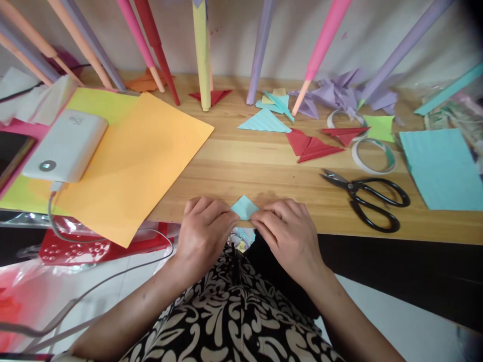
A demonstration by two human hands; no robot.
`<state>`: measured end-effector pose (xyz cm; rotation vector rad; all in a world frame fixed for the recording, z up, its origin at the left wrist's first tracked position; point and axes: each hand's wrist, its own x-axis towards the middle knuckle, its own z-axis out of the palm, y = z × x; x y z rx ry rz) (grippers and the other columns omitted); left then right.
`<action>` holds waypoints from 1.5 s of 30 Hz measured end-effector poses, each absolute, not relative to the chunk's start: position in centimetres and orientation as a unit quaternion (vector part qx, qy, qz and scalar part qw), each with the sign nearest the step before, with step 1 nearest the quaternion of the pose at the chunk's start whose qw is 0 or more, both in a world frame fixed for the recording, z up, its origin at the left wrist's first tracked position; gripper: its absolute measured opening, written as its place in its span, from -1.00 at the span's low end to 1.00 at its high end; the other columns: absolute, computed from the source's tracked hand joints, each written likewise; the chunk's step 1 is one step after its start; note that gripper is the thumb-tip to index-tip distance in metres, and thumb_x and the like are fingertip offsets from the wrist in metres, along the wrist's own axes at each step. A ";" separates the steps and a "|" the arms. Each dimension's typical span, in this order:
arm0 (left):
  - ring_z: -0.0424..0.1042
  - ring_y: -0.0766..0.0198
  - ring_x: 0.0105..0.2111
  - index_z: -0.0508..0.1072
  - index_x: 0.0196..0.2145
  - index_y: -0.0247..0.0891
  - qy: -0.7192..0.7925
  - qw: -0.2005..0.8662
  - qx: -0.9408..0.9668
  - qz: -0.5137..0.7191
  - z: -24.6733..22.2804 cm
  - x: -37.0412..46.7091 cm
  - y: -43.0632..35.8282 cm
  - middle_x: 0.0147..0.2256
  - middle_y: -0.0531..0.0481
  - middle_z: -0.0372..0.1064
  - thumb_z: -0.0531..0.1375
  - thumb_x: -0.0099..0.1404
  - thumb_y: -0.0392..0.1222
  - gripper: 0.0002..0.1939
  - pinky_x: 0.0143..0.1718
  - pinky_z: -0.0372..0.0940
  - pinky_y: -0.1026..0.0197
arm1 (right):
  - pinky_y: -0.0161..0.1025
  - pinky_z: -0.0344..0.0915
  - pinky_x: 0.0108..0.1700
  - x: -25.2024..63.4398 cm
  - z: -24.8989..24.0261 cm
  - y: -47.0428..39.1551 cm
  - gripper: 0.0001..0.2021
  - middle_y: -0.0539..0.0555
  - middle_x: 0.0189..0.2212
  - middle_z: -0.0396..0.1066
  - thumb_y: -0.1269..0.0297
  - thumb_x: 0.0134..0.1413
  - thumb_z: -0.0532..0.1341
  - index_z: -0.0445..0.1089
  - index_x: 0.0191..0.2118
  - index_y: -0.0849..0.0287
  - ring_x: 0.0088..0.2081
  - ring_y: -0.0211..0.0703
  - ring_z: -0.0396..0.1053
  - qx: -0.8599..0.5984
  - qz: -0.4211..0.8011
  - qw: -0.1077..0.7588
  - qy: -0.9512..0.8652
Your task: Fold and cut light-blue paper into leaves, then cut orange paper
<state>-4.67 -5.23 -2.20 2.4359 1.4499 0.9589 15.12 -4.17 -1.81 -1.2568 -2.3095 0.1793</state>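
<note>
A small light-blue piece of folded paper (244, 207) lies at the front edge of the wooden table (226, 171), its pointed corner facing away from me. My left hand (206, 229) pinches its left side, fingers curled. On the opposite side my right hand (289, 234) grips the paper between thumb and fingers. Both hands rest at the table's edge, and their fingertips cover the paper's lower corners. To the right of my right hand lie black-handled scissors (352, 188), blades pointing left.
Orange paper sheets (151, 146) and a white power bank (68, 146) with a cable lie left. Red folded pieces (311, 146), a light-blue triangle (266, 122), tape rolls (373, 156) and a blue sheet (443, 171) lie beyond and right. Rolled paper sticks (260, 55) lean along the wall.
</note>
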 end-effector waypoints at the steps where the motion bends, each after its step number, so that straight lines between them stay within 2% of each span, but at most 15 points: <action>1: 0.30 0.22 -0.32 0.50 -0.30 -0.21 0.487 0.076 0.812 0.313 -2.1 -4.6 -5.2 -0.32 0.01 0.47 0.18 0.38 -0.31 -0.89 -0.23 0.10 0.10 | -0.15 0.07 -0.24 15.1 -1.8 -4.2 -0.85 0.04 -0.39 0.44 0.33 0.29 0.18 0.44 -0.33 0.13 -0.30 -0.09 0.25 -0.464 0.066 0.245 -0.849; 10: 0.30 0.21 -0.32 0.48 -0.37 -0.21 0.518 0.090 0.799 0.293 -1.8 -3.8 -4.8 -0.35 -0.01 0.45 0.20 0.37 -0.23 -0.86 -0.24 0.11 0.09 | -0.13 0.05 -0.24 14.7 -1.3 -4.3 -0.85 0.07 -0.38 0.38 0.29 0.31 0.15 0.41 -0.30 0.13 -0.28 -0.05 0.25 -0.499 0.073 0.184 -0.844; 26: 0.29 0.20 -0.36 0.46 -0.50 -0.21 0.574 0.080 0.762 0.290 -1.5 -4.2 -4.6 -0.43 0.02 0.42 0.26 0.30 -0.21 -0.79 -0.27 0.07 0.08 | -0.13 0.01 -0.26 15.9 -1.6 -4.2 -0.82 0.04 -0.43 0.35 0.24 0.28 0.17 0.35 -0.38 0.10 -0.31 -0.06 0.22 -0.535 0.069 0.203 -0.817; 35: 0.27 0.19 -0.35 0.41 -0.51 -0.21 0.589 0.045 0.757 0.280 -2.0 -5.8 -4.4 -0.39 0.01 0.40 0.28 0.29 -0.18 -0.77 -0.26 0.09 0.07 | -0.14 0.03 -0.26 15.9 -2.0 -4.2 -0.84 0.03 -0.44 0.33 0.27 0.24 0.20 0.33 -0.39 0.12 -0.33 -0.08 0.21 -0.542 0.068 0.226 -0.807; 39: 0.30 0.15 -0.33 0.41 -0.49 -0.22 0.599 0.005 0.752 0.275 -1.5 -7.3 -5.0 -0.36 -0.03 0.42 0.28 0.28 -0.20 -0.80 -0.28 0.13 0.06 | -0.14 0.03 -0.26 15.8 -2.2 -4.2 -0.84 0.02 -0.45 0.32 0.28 0.22 0.21 0.33 -0.40 0.11 -0.34 -0.09 0.21 -0.544 0.064 0.237 -0.803; 42: 0.36 0.11 -0.26 0.44 -0.41 -0.23 0.576 -0.023 0.754 0.314 0.1 -7.2 -6.4 -0.25 -0.11 0.47 0.27 0.29 -0.27 -0.89 -0.23 0.20 0.02 | -0.15 0.03 -0.26 15.8 -2.2 -4.2 -0.85 0.02 -0.44 0.33 0.27 0.23 0.21 0.34 -0.39 0.12 -0.33 -0.08 0.23 -0.541 0.067 0.239 -0.803; 43: 0.39 0.08 -0.18 0.46 -0.34 -0.23 0.555 -0.012 0.764 0.327 0.6 -6.7 -6.9 -0.19 -0.12 0.49 0.27 0.28 -0.30 -0.96 -0.18 0.23 -0.01 | -0.15 0.03 -0.26 15.9 -2.2 -4.2 -0.85 0.02 -0.44 0.34 0.27 0.23 0.21 0.34 -0.39 0.12 -0.33 -0.08 0.24 -0.541 0.069 0.241 -0.803; 45: 0.42 0.10 -0.08 0.48 -0.20 -0.21 0.457 0.044 0.819 0.345 0.9 -5.5 -7.7 -0.10 -0.11 0.51 0.25 0.30 -0.30 -0.90 -0.08 0.30 -0.01 | -0.15 0.04 -0.26 15.9 -2.2 -4.3 -0.85 0.03 -0.43 0.34 0.26 0.24 0.20 0.35 -0.38 0.12 -0.32 -0.08 0.25 -0.541 0.073 0.241 -0.802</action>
